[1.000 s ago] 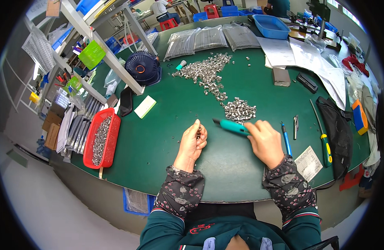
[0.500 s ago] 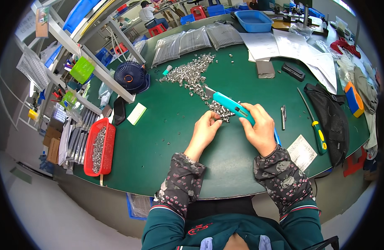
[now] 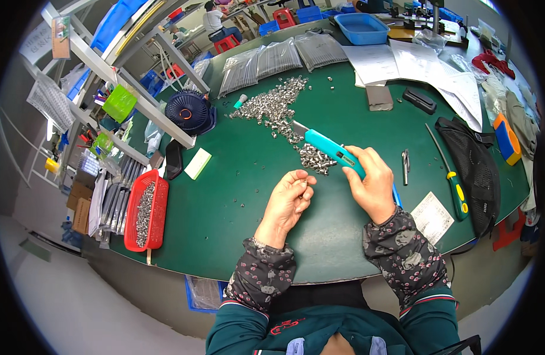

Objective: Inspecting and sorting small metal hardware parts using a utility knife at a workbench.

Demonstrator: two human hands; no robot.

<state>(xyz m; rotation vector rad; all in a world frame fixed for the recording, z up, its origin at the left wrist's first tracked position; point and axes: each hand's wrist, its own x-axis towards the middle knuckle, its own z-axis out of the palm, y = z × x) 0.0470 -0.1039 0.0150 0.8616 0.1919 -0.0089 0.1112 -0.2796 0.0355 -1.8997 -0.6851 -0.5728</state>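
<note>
A teal utility knife [image 3: 333,151] with its blade out is gripped in my right hand [image 3: 372,183], the blade pointing up and left over the metal parts. My left hand [image 3: 287,204] is turned partly palm up, its fingers curled and thumb pressed to them; a small part seems pinched at the fingertips, too small to make out. Just beyond both hands lies a small heap of shiny metal fittings [image 3: 314,160]. It joins a larger spread pile of such fittings [image 3: 272,103] farther off. At that pile's left edge lies a small teal-and-white piece [image 3: 241,101].
A red basket [image 3: 161,222] of metal parts stands at the left, near a small fan [image 3: 190,112] and a black phone [image 3: 173,159]. Right of me lie a pen [image 3: 406,167], a screwdriver [image 3: 458,198] and a black mesh bag [image 3: 474,177]. Bagged rods [image 3: 278,58] lie at the back.
My left hand has drawn back from the small heap toward me, turning its palm up with the fingers curled in. The right hand stays nearly in place with the knife.
</note>
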